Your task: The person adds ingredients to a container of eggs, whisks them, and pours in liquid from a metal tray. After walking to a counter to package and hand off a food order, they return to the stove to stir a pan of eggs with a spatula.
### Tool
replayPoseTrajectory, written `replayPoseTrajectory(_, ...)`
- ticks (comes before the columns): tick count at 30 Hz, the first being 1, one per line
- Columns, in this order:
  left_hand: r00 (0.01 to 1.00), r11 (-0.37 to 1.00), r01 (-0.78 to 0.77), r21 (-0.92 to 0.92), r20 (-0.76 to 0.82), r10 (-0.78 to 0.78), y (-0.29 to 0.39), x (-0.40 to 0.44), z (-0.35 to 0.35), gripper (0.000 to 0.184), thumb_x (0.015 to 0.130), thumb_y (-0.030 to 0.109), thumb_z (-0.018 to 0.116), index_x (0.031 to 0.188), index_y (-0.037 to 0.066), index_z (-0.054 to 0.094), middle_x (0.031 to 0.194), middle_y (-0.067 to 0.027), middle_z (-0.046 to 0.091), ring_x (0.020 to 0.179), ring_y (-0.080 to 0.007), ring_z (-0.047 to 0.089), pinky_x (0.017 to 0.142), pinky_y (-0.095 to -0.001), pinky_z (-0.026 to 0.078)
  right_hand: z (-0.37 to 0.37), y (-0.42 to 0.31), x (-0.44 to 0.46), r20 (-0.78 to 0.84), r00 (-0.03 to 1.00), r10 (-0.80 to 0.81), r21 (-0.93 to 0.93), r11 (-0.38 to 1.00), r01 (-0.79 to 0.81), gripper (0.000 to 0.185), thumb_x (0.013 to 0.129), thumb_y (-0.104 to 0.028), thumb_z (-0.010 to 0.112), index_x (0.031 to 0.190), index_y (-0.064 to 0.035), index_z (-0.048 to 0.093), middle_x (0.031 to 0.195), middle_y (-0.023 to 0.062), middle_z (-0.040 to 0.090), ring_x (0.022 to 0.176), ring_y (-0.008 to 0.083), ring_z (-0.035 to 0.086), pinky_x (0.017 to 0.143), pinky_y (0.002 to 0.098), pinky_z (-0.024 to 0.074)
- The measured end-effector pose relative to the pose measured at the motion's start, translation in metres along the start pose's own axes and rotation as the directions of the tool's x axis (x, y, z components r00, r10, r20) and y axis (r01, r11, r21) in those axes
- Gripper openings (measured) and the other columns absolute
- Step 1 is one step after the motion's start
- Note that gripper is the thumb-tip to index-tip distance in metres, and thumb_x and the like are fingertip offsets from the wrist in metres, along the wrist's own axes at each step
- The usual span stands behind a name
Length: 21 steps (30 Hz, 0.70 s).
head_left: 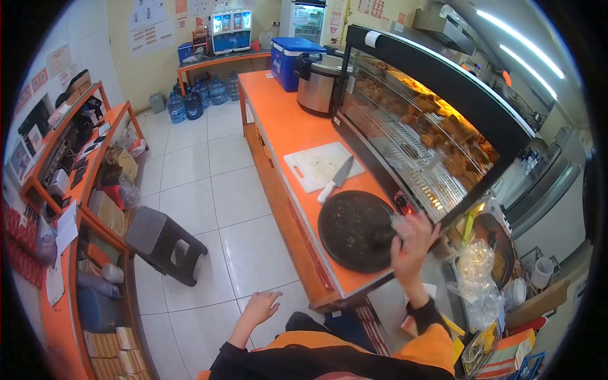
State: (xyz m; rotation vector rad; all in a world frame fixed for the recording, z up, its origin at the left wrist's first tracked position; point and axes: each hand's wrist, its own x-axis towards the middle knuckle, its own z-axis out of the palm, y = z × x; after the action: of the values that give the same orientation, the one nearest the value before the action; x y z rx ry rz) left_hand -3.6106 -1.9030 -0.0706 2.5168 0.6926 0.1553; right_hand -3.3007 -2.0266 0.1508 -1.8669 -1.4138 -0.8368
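Note:
My right hand (411,250) is raised at the right edge of a wide, dark round stone mortar (354,221). Its fingers close on a crumpled piece of clear plastic (404,224), partly blurred. A dark pestle (382,235) appears to lie in the mortar beside that hand, and reddish crumbs dot the mortar's surface. Behind the mortar, a knife (335,180) with a white handle rests on a white cutting board (310,170). My left hand (259,311) hangs over the floor in front of my body, fingers apart and holding nothing.
An orange counter (266,104) carries a steel cooker (316,88), a blue cooler box (291,63) and a glass display case (430,120) of fried food. To the right are a bowl (497,253) and plastic bags (475,266). A grey stool (164,244) stands left.

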Motion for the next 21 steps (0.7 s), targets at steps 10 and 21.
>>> replayPoseTrajectory(10,0.992,0.997,0.078,0.022,-0.097,-0.075,-0.171,0.137,-0.09,0.03,0.079,0.022,0.056,0.107,0.014,0.051,0.09,-0.0095,0.059,0.084,-0.0275,0.057,0.073,-0.04,0.041,0.216,0.136,0.341,-0.121,0.968,0.219,0.378,0.912,-0.159,0.031,0.082,-0.018,0.057,0.108,-0.0004,0.055,0.102,0.0126,0.061,0.097,0.0236,0.058,0.083,0.0303,0.0436)
replayPoseTrajectory(21,0.889,0.865,0.458,-0.204,0.08,-0.451,-0.381,0.178,-0.135,0.039,0.072,0.026,0.061,0.108,0.013,0.055,0.083,-0.0085,0.062,0.077,-0.0249,0.06,0.069,-0.0382,0.046,0.391,0.26,0.585,-0.07,0.567,0.821,0.704,0.443,-0.554,0.047,0.076,-0.046,0.06,0.095,-0.0028,0.065,0.091,0.0067,0.065,0.082,0.0117,0.061,0.063,0.0281,0.0501)
